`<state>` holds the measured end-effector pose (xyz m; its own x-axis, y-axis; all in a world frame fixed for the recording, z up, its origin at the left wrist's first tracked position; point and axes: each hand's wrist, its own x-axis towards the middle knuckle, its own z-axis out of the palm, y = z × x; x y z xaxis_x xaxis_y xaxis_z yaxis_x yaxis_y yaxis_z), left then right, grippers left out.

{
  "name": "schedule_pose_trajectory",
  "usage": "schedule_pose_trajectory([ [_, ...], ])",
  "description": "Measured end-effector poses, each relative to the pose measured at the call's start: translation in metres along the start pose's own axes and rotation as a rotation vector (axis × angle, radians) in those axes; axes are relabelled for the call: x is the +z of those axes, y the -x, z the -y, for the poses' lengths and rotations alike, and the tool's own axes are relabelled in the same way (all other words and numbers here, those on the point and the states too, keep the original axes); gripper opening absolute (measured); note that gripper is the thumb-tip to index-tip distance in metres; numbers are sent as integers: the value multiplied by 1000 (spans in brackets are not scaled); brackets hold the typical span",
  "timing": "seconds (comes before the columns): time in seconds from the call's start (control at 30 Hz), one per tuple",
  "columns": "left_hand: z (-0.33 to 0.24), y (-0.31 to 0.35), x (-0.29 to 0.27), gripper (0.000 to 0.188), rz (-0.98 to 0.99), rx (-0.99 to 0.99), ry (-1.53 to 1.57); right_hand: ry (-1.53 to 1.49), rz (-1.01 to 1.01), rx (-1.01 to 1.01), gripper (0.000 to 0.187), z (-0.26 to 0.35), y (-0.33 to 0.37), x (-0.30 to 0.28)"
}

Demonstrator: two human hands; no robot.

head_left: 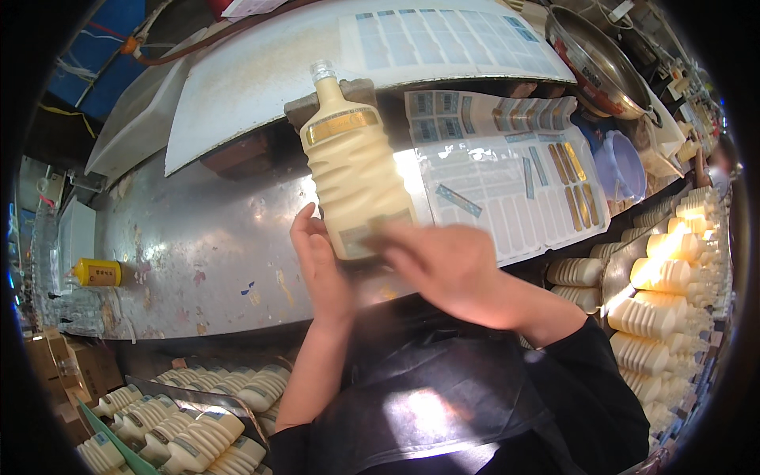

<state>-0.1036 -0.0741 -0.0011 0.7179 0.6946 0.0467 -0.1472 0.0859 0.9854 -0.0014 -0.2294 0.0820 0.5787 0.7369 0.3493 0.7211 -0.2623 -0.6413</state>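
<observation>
A ribbed clear bottle (352, 166) filled with cream-coloured liquid lies neck-away on the metal worktop (198, 245). It has a gold band near the shoulder and a label at its base. My left hand (318, 261) cups the bottle's lower left side. My right hand (443, 265), blurred, lies across the bottle's base over the label. The bottle's lower end is hidden under my right hand.
Sheets of peel-off stickers (507, 182) lie right of the bottle, with another sheet (451, 39) on a raised board. A metal pan (598, 67) sits far right. Rows of filled bottles lie at right (657, 317) and lower left (198, 431). A small yellow bottle (96, 272) rests at left.
</observation>
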Motion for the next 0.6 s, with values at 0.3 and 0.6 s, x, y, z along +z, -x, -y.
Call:
schedule_pose_trajectory([
  [0.3,13,-1,12,59,-28,152,-436,-313,5,490,30,-23,20,15],
  [0.6,18,2,10,58,-19,104,-92,-753,-196,666,25,-82,27,30],
])
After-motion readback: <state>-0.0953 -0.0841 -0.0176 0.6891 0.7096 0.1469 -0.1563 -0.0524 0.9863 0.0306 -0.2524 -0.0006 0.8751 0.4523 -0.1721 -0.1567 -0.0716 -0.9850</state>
